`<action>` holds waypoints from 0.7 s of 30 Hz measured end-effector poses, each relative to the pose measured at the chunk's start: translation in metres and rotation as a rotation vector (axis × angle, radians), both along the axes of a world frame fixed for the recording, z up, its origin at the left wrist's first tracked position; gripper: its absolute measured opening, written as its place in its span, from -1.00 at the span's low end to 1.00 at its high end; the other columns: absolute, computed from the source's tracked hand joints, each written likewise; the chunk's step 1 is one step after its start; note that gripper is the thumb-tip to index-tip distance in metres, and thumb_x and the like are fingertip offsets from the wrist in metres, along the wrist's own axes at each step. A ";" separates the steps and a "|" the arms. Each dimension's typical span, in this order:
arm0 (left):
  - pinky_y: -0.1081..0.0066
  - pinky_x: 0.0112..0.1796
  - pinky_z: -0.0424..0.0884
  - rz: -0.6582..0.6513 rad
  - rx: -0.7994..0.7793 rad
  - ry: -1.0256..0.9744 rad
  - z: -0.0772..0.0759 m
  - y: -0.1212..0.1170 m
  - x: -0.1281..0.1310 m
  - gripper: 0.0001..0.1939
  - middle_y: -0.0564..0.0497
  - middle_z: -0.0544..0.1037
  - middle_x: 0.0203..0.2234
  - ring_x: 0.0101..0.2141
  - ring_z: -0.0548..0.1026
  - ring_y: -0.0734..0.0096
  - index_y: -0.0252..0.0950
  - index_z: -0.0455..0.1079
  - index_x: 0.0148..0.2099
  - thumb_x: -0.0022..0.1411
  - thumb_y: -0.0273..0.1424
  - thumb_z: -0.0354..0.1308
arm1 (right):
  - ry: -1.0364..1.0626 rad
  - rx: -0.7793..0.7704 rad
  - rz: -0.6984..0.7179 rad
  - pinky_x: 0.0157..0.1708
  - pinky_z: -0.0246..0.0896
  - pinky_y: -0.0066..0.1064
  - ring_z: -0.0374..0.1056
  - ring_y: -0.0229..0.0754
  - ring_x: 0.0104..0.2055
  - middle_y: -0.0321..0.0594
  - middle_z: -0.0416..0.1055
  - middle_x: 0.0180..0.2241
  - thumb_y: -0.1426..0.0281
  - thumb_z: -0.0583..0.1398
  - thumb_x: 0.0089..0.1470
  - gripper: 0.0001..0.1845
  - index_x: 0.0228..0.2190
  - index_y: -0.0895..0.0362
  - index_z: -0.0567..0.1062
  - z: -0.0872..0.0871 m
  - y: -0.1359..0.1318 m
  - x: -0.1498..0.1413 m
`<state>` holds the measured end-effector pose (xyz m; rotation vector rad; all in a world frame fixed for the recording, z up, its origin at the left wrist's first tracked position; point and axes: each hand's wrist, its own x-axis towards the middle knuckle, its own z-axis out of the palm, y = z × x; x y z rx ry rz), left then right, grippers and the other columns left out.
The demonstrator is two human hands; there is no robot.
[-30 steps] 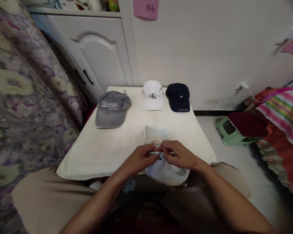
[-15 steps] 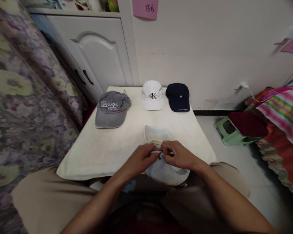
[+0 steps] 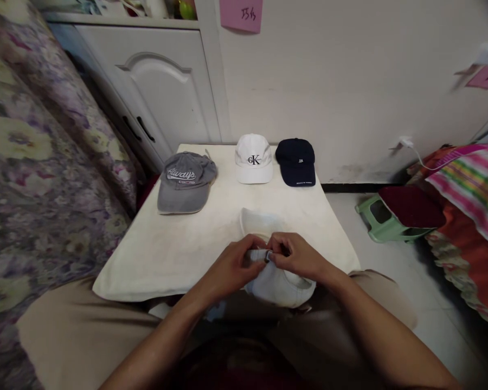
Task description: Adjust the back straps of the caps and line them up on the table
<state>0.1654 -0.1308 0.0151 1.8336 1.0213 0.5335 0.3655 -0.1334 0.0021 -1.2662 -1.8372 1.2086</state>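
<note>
A pale blue baseball cap [image 3: 280, 290] lies at the table's near edge, its brim pointing away from me and its crown toward my lap. My left hand [image 3: 239, 262] pinches the cap's back strap [image 3: 257, 255] from the left. From the right, my right hand [image 3: 295, 254] pinches the same strap close to its small dark metal buckle [image 3: 267, 255]. The fingertips of both hands nearly meet at the buckle. Part of the strap and the inside of the cap are hidden behind my fingers.
On the cream-covered table [image 3: 179, 244] stand a grey cap [image 3: 186, 184] at left, a white cap [image 3: 254, 160] at the back and a navy cap [image 3: 296, 162] beside it. A green stool [image 3: 374, 216] with a dark red top is at right. A floral curtain [image 3: 44, 189] hangs at left.
The strap between my fingers has turned, so more of its flat face shows left of the buckle. My left fingers have shifted slightly. The other caps have not moved.
</note>
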 end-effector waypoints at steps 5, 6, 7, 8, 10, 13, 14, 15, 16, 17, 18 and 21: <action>0.35 -0.15 0.34 0.044 0.081 0.001 -0.002 -0.005 0.004 -0.70 0.00 0.53 -0.11 -0.14 0.45 0.25 -0.17 0.35 -0.02 0.18 -0.50 0.13 | 0.031 -0.029 -0.024 -0.51 -0.05 -0.46 0.08 -0.32 -0.49 -0.42 0.19 -0.56 0.54 0.19 -0.11 -0.77 -0.59 0.11 0.20 -0.004 0.002 0.001; 0.35 -0.15 0.34 0.045 0.093 0.004 -0.003 -0.004 0.004 -0.70 0.00 0.53 -0.12 -0.15 0.45 0.25 -0.18 0.35 -0.03 0.18 -0.50 0.12 | 0.042 -0.039 -0.025 -0.51 -0.04 -0.46 0.09 -0.31 -0.48 -0.42 0.20 -0.56 0.54 0.19 -0.12 -0.78 -0.58 0.11 0.22 -0.004 0.002 0.001; 0.34 -0.16 0.34 0.045 0.109 0.009 -0.004 -0.004 0.004 -0.71 0.00 0.54 -0.14 -0.17 0.46 0.25 -0.18 0.36 -0.04 0.18 -0.51 0.12 | 0.059 -0.051 -0.020 -0.51 -0.04 -0.46 0.09 -0.31 -0.48 -0.42 0.21 -0.55 0.55 0.19 -0.13 -0.80 -0.57 0.11 0.23 -0.005 0.002 0.001; 0.33 -0.17 0.34 0.046 0.126 0.017 -0.005 -0.003 0.005 -0.72 0.00 0.54 -0.17 -0.19 0.46 0.25 -0.19 0.36 -0.05 0.17 -0.52 0.12 | 0.079 -0.062 -0.015 -0.50 -0.03 -0.47 0.10 -0.31 -0.47 -0.41 0.22 -0.54 0.56 0.19 -0.14 -0.82 -0.55 0.11 0.26 -0.006 0.003 0.001; 0.32 -0.18 0.34 0.050 0.151 0.036 -0.006 -0.002 0.004 -0.73 0.00 0.55 -0.21 -0.22 0.46 0.25 -0.19 0.37 -0.07 0.16 -0.52 0.12 | 0.124 -0.083 -0.008 -0.50 -0.02 -0.47 0.12 -0.31 -0.46 -0.41 0.23 -0.52 0.57 0.18 -0.15 -0.83 -0.50 0.11 0.31 -0.008 0.003 0.001; 0.30 -0.13 0.35 0.053 0.158 0.025 -0.006 -0.002 0.004 -0.75 -0.01 0.55 -0.18 -0.17 0.46 0.22 -0.19 0.37 -0.09 0.17 -0.51 0.13 | 0.209 -0.114 -0.005 -0.48 -0.02 -0.47 0.11 -0.31 -0.46 -0.42 0.21 -0.50 0.58 0.18 -0.16 -0.80 -0.43 0.10 0.33 -0.012 0.005 0.000; 0.29 -0.11 0.34 0.048 0.160 0.018 -0.006 -0.002 0.004 -0.76 -0.02 0.54 -0.17 -0.15 0.46 0.21 -0.19 0.37 -0.09 0.18 -0.51 0.12 | 0.243 -0.135 -0.002 -0.48 -0.02 -0.47 0.10 -0.31 -0.45 -0.42 0.21 -0.50 0.57 0.19 -0.16 -0.79 -0.42 0.10 0.32 -0.013 0.005 -0.001; 0.28 -0.09 0.34 0.044 0.167 0.016 -0.007 -0.002 0.004 -0.76 -0.02 0.54 -0.16 -0.13 0.46 0.20 -0.19 0.37 -0.09 0.18 -0.51 0.12 | 0.282 -0.160 0.003 -0.48 -0.02 -0.47 0.10 -0.31 -0.46 -0.42 0.20 -0.49 0.57 0.19 -0.16 -0.78 -0.41 0.10 0.32 -0.015 0.006 -0.001; 0.27 -0.08 0.34 0.039 0.178 0.021 -0.007 -0.003 0.005 -0.76 -0.02 0.54 -0.15 -0.12 0.46 0.20 -0.18 0.37 -0.09 0.18 -0.51 0.12 | 0.322 -0.188 0.011 -0.48 -0.03 -0.47 0.09 -0.32 -0.46 -0.43 0.20 -0.49 0.56 0.21 -0.16 -0.77 -0.41 0.10 0.32 -0.017 0.006 -0.001; 0.27 -0.08 0.33 0.034 0.194 0.033 -0.007 -0.003 0.005 -0.76 -0.01 0.54 -0.15 -0.11 0.45 0.19 -0.18 0.37 -0.09 0.18 -0.52 0.12 | 0.364 -0.217 0.020 -0.48 -0.03 -0.47 0.08 -0.32 -0.46 -0.43 0.19 -0.49 0.55 0.22 -0.16 -0.77 -0.40 0.10 0.31 -0.018 0.007 -0.001; 0.26 -0.08 0.33 0.029 0.208 0.048 -0.007 -0.003 0.006 -0.76 -0.01 0.54 -0.16 -0.11 0.45 0.19 -0.18 0.37 -0.09 0.18 -0.52 0.12 | 0.407 -0.242 0.029 -0.48 -0.03 -0.47 0.08 -0.32 -0.46 -0.43 0.19 -0.48 0.53 0.23 -0.16 -0.77 -0.40 0.10 0.31 -0.019 0.007 -0.002; 0.26 -0.06 0.31 0.021 0.218 0.072 -0.007 -0.001 0.005 -0.75 -0.01 0.54 -0.14 -0.09 0.44 0.18 -0.18 0.37 -0.07 0.19 -0.50 0.13 | 0.508 -0.286 0.041 -0.47 -0.02 -0.48 0.10 -0.32 -0.45 -0.42 0.20 -0.47 0.50 0.25 -0.15 -0.76 -0.39 0.10 0.32 -0.022 0.008 -0.002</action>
